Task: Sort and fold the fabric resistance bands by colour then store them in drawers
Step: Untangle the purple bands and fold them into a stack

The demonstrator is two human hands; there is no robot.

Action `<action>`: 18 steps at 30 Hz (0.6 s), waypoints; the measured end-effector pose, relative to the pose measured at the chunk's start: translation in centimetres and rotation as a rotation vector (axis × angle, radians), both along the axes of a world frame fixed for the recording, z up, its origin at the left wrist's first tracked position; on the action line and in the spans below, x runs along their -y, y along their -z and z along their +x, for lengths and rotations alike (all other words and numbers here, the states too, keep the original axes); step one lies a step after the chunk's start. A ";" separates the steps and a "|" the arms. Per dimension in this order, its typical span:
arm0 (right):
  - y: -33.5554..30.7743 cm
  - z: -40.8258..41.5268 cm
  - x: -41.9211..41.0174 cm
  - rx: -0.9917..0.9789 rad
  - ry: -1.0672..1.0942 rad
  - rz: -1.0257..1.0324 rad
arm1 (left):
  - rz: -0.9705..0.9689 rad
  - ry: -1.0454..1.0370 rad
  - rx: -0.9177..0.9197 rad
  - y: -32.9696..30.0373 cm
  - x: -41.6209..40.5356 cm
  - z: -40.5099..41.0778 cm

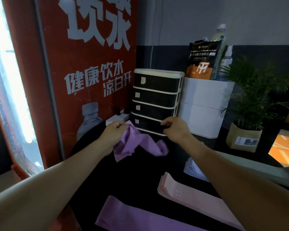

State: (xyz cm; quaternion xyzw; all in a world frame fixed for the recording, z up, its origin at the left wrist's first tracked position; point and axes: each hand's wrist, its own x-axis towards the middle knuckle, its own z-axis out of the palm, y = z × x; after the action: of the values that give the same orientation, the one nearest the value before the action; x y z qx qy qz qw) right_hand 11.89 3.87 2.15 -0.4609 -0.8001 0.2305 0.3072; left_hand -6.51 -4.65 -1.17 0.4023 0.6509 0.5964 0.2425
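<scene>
L hand [114,130] grips crumpled purple band [137,144] — fingers curled round it. R hand [175,129] pinches front of bottom drawer [150,125] of drawer unit [157,90].

Black table [140,172] bearing drawer unit [156,101], pink band [190,195], purple band [132,217].

The right hand's fingers [168,125] cover the bottom drawer's [148,125] handle. The flat purple band [123,217] is cut off below.
</scene>
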 end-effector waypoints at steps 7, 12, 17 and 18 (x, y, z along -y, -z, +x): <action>1.8 -2.4 3.3 0.005 -0.354 -0.040 | 0.035 0.005 -0.004 0.5 -0.6 1.7; 1.9 -1.4 2.0 -0.007 -0.280 0.027 | -0.043 -0.002 -0.390 0.5 0.2 0.2; 0.8 0.1 0.8 -0.200 -0.144 0.046 | -0.158 0.010 -0.490 0.5 1.1 -1.2; 0.6 0.3 0.7 -0.248 -0.127 0.033 | -0.151 0.004 -0.496 0.5 1.2 -1.3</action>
State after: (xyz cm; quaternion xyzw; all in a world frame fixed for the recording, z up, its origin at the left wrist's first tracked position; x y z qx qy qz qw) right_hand 12.14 3.21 1.55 -0.3722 -0.7871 0.2915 0.3961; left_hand -7.80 -5.87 -1.62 0.5184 0.7323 0.4286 0.1059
